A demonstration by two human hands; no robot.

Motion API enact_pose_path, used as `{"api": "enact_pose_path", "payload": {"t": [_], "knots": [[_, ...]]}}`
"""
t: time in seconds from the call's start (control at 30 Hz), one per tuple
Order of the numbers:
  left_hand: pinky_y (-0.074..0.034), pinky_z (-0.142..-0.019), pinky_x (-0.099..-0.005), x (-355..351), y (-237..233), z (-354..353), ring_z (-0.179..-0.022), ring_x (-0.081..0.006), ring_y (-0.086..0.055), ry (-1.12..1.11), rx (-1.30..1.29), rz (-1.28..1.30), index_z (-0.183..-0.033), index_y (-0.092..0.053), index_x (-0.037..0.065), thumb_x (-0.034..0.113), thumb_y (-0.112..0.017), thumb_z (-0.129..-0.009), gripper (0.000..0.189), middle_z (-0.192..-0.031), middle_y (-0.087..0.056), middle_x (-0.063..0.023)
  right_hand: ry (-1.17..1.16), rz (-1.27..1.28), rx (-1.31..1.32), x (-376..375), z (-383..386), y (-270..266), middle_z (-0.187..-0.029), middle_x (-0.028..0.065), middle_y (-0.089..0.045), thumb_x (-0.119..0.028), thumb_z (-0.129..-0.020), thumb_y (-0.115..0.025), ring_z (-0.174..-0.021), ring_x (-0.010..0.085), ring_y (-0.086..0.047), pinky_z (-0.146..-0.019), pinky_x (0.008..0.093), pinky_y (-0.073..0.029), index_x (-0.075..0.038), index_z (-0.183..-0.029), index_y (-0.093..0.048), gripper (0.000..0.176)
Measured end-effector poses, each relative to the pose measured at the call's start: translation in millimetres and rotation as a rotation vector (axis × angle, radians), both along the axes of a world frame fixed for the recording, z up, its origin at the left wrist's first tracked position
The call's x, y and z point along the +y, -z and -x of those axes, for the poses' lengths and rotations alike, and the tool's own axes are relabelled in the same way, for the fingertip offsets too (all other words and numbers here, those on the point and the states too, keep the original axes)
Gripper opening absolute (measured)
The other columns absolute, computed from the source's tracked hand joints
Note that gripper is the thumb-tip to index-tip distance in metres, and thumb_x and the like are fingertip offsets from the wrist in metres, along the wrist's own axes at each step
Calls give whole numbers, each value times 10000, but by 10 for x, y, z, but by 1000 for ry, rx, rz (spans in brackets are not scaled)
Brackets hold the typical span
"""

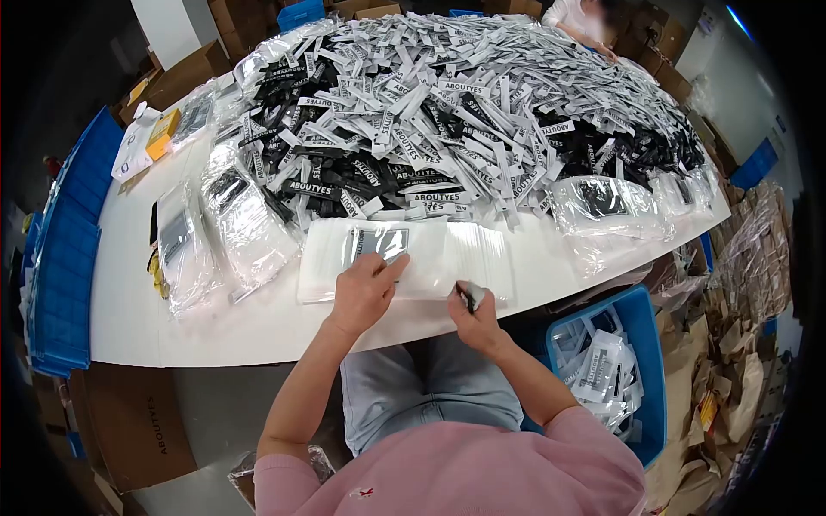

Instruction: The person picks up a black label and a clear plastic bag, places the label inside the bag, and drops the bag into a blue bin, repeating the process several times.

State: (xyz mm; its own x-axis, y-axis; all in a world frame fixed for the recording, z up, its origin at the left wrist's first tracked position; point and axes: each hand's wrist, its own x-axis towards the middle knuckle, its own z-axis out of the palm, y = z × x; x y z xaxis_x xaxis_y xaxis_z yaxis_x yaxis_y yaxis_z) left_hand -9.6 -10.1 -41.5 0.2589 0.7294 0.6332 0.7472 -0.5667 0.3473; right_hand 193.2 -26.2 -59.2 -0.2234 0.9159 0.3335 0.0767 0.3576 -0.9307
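Observation:
A fanned stack of clear plastic bags lies flat at the table's front edge, and the top one on the left bears a dark printed panel with white lettering. My left hand rests on that printed bag, thumb and forefinger apart, pressing on the plastic. Close to the stack's lower edge, my right hand is closed around a small black object, whose kind I cannot make out. Just beyond the bags rises a big heap of black and white printed packets, many marked ABOUTYES.
Packs of clear bags lie to the left, others to the right. A blue bin with filled bags stands beside my right leg. Blue crates line the left side. Another person sits at the far right.

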Motion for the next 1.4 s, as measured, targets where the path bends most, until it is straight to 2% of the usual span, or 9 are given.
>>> {"api": "enact_pose_path", "payload": {"t": [0.1, 0.5, 0.63, 0.73, 0.83, 0.9, 0.97, 1.2, 1.4], "knots": [[-413, -490, -307, -40, 11, -14, -610, -188, -477, -3, 127, -64, -1083, -617, 153, 11, -602, -649, 457, -643, -416, -14, 55, 495, 247, 161, -82, -185, -480, -15, -428, -222, -891, -538, -364, 43, -332, -344, 218, -237, -27, -753, -537, 239], [-410, -540, -284, -251, -306, -93, -654, -159, -454, 160, 408, -227, -1128, -598, 148, 88, -618, -652, 479, -673, -411, 7, -171, 549, 118, 476, -207, -567, -560, 11, -519, -150, -818, -634, -400, 46, -392, -362, 216, -291, -2, -777, -619, 154], [-476, -646, -292, -292, -310, -307, -792, -176, -564, 104, -268, 250, -1087, -580, 18, 223, -697, -767, 398, -864, -586, -63, -197, 21, -242, 269, -40, -667, -588, 77, -542, -179, -787, -660, -541, 119, -522, -492, 297, -420, 18, -837, -624, 205], [-470, -612, -234, -267, -313, -344, -663, -49, -539, 238, -880, 663, -951, -605, -24, 87, -533, -860, 160, -776, -606, -13, -105, -330, -362, 148, 120, -795, -618, 95, -578, -148, -784, -650, -539, 121, -556, -494, 283, -426, 10, -854, -618, 176], [-443, -604, -211, -296, -578, -388, -671, -43, -516, 291, -1271, 843, -920, -605, -27, 55, -499, -869, 143, -781, -601, -3, -175, -132, -225, 161, 55, -804, -654, 117, -592, -149, -765, -665, -537, 207, -573, -500, 282, -434, 0, -920, -609, 222], [-446, -583, -221, -275, -587, -391, -649, -46, -521, 250, -1252, 846, -924, -612, -19, 2, -505, -831, 143, -725, -606, -20, -118, -149, -216, 212, 107, -768, -668, 133, -588, -162, -763, -664, -569, 253, -580, -504, 315, -439, -12, -920, -611, 224], [-461, -575, -233, -210, -491, -352, -619, -55, -539, 70, -622, 602, -954, -626, 6, -31, -541, -766, 209, -677, -597, -52, 23, -366, -334, 259, 163, -697, -682, 126, -581, -147, -707, -677, -586, 284, -587, -497, 346, -447, -37, -872, -595, 214], [-479, -590, -257, 145, -496, -201, -662, -135, -618, 25, -542, 394, -848, -668, -1, -45, -647, -626, 227, -783, -660, -87, -27, -605, -509, 167, 208, -771, -659, 60, -540, -97, -610, -666, -564, 261, -568, -467, 355, -442, -68, -808, -529, 243], [-397, -508, -222, 126, -666, -215, -554, -66, -448, 173, -497, 511, -1106, -599, 35, -110, -533, -709, 428, -620, -523, 3, 100, -641, -355, 380, 208, -771, -652, 95, -535, -54, -573, -637, -544, 279, -542, -467, 341, -425, -32, -754, -533, 210]]}}
